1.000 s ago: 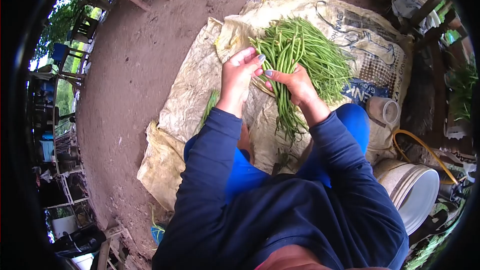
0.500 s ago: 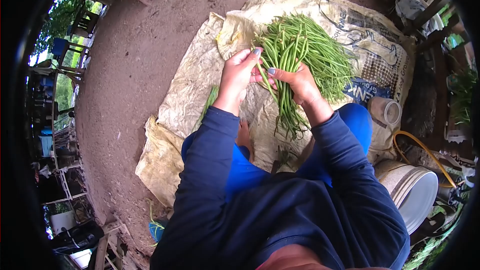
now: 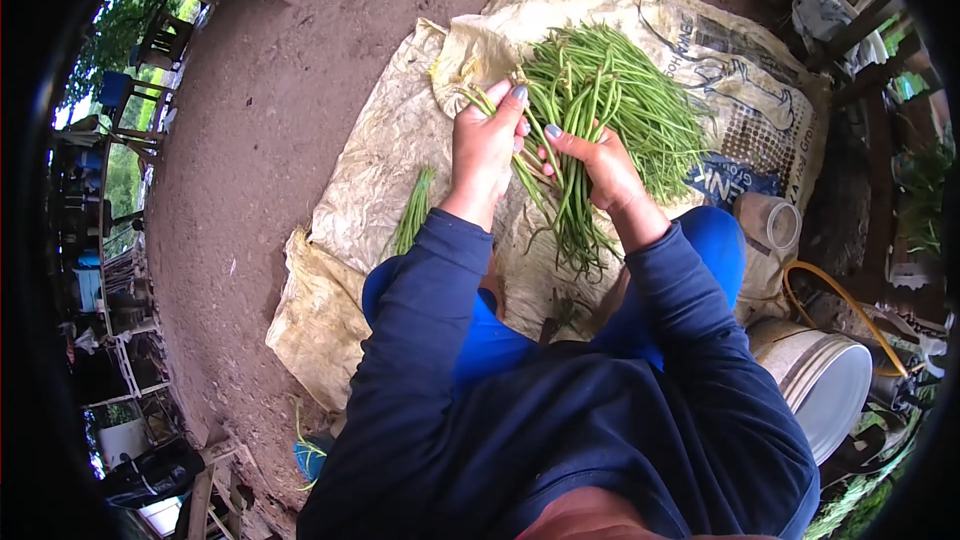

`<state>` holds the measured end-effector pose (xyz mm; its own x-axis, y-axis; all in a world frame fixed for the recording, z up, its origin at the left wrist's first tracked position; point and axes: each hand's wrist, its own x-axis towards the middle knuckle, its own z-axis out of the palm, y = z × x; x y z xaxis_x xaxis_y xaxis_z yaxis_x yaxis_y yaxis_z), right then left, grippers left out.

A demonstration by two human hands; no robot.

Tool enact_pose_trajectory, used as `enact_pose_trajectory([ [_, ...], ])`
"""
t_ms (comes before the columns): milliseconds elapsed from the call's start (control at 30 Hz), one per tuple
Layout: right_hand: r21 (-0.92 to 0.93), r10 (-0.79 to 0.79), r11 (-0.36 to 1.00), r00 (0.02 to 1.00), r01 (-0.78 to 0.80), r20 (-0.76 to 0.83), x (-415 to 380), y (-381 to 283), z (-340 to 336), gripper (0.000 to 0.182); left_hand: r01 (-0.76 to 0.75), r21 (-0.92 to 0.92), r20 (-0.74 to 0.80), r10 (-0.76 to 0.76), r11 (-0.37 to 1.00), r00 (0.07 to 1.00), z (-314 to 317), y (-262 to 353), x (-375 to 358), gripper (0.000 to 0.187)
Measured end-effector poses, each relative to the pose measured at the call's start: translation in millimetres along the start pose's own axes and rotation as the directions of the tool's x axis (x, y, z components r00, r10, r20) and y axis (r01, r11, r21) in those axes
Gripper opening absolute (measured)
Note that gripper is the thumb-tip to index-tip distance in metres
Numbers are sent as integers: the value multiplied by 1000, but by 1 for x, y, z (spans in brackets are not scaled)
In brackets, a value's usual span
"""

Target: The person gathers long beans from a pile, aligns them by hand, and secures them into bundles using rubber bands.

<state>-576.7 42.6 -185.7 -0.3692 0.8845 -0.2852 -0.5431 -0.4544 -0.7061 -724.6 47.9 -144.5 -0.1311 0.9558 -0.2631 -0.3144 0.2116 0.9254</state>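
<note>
Long green beans (image 3: 640,100) lie in a large heap on a flattened sack (image 3: 380,160) in front of me. My right hand (image 3: 605,168) is wrapped round a bunch of beans (image 3: 577,205) whose lower ends hang toward my lap. Pinched between the thumb and fingers of my left hand (image 3: 487,145) are a few beans, their tips sticking out at the upper left. Both hands are close together at the heap's near left side. A small bundle of beans (image 3: 415,208) rests on the sack beside my left forearm.
To the right stand a clear plastic container (image 3: 770,220) and a large lidded bucket (image 3: 820,385), with a yellow hose (image 3: 845,295) behind. A blue object (image 3: 311,458) with green strands is at the lower left. Bare soil (image 3: 240,190) borders the sack.
My left hand has turned slightly and moved a little to the right, and bean tips now stick out above its fingers. More of the small bundle shows beside my left forearm.
</note>
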Motion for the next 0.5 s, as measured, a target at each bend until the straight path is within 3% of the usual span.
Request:
enact_pose_trajectory([
  [133,-15,13,1000,1000,-13,-3,-2,0,6,24,-6,95,122,-6,995,993,-5,-3,5,23],
  [200,25,75,997,997,-74,-30,-4,-6,9,22,-62,207,-35,70,976,997,0,-7,4,23],
  [233,97,47,995,991,-35,-126,2,0,7,19,-59,206,-34,68,977,997,2,-7,3,23],
  [333,30,-27,999,990,31,-142,6,1,-1,14,-41,-223,-15,39,974,999,9,-7,-3,27],
  [367,7,-61,998,989,63,-132,7,3,-3,12,-51,-185,22,56,981,998,7,-3,-1,27],
  [400,-115,-61,992,995,52,-77,6,2,-6,12,-69,47,72,66,996,995,4,0,0,26],
  [500,-168,-108,981,994,102,-24,3,8,-4,13,15,196,34,-22,980,999,11,0,-5,26],
])
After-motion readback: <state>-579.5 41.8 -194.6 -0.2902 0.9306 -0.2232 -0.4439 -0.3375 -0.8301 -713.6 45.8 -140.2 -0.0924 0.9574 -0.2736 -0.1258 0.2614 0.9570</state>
